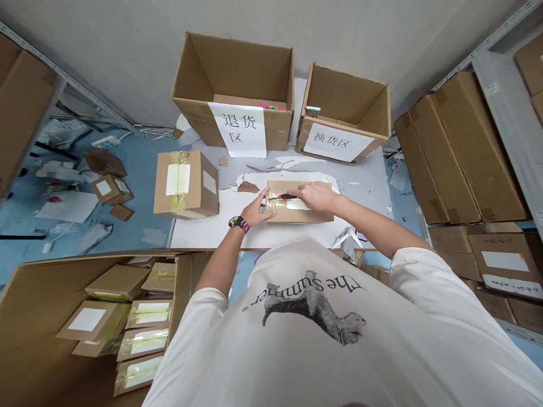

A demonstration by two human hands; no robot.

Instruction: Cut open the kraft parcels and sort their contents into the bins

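Left grip (257, 211) spread against box (311, 215), right grip (319, 196) pinching cutter (285, 196); carton (278, 131) labelled "退货区".

The left hand (255, 212) is resting, thumb (268, 215) apart from fingers (261, 196), while the right hand (318, 196) is gripping beside it, both bare forearms (219, 257) slanting inward toward them.

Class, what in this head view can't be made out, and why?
All in the head view:
Red-and-black tool: its handle end is covered by the right hand.
Long box: closed, taped cardboard hides its inside.
Pink item in the larger open carton: mostly hidden by the carton's front wall.
White label on the taller box at left: any print is too small or faint.
Carton at upper left: cut off by the picture's edge.
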